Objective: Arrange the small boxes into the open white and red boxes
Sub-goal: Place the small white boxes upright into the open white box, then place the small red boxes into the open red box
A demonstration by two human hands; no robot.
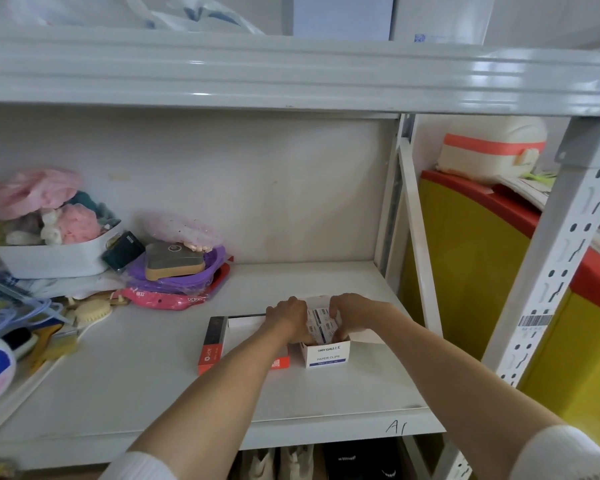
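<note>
Fingertips of both hands press on a packed cluster of small white cardboard boxes with blue printed labels (pixel 321 322); the left hand (pixel 286 315) curls over the cluster's left side and the right hand (pixel 349 315) curls over its right side and near end, so both sets of fingers are closed around the little boxes rather than spread; how many each hand holds cannot be told. The cluster sits inside an open white cardboard carton printed "PAPER CLIPS" in blue (pixel 327 355), whose lid flap stands up behind the hands. Touching the carton's left wall lies an open, shallow red-and-white cardboard box (pixel 212 344); the left forearm crosses over it, and what shows of its white interior looks bare. Both containers rest near the front edge of a pale grey metal shelf board (pixel 153 375), toward its right corner; the left end of the shelf holds unrelated clutter, including a white plastic basket of pink fabric (pixel 54 258).

Judging from this, the step in hand is seating the small boxes into the white carton. To do it well, keep them square to the walls and labels aligned; press down evenly with both hands so none tilts or rides up; steady the light carton so it does not slide toward the edge.
</note>
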